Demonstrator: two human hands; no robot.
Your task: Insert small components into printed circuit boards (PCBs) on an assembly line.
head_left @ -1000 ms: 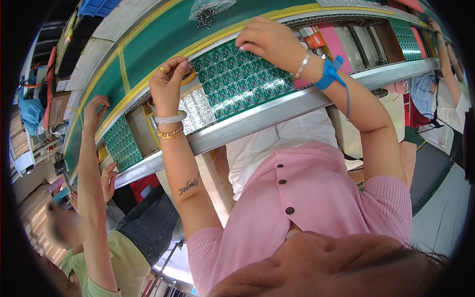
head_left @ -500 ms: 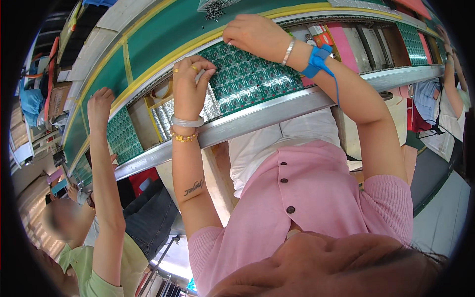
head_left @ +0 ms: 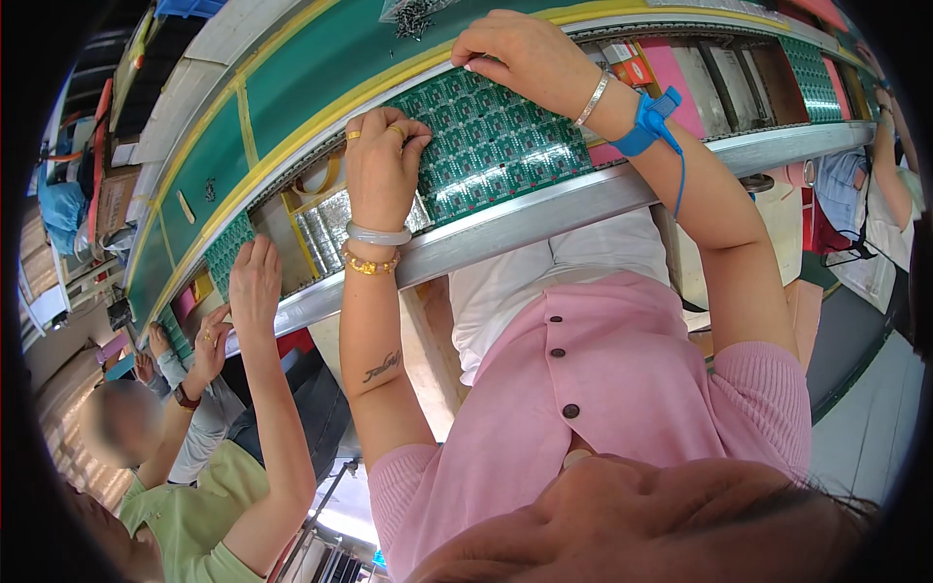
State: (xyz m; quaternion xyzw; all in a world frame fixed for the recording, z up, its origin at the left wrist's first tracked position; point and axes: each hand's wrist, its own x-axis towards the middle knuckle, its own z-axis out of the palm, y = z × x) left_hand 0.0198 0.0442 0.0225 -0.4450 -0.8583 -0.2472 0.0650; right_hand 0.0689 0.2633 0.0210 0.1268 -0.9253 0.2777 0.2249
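We find the rectangular green circuit-board panel (head_left: 530, 148) between the left hand (head_left: 383, 173) and right hand (head_left: 530, 56), both curled, whether pinching anything we cannot tell, with small dark parts (head_left: 502, 166) already on it and the remainder unclear.

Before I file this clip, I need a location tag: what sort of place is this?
Probably an electronics assembly line: a green circuit board panel lies along a metal rail, with small dark parts heaped beyond it.
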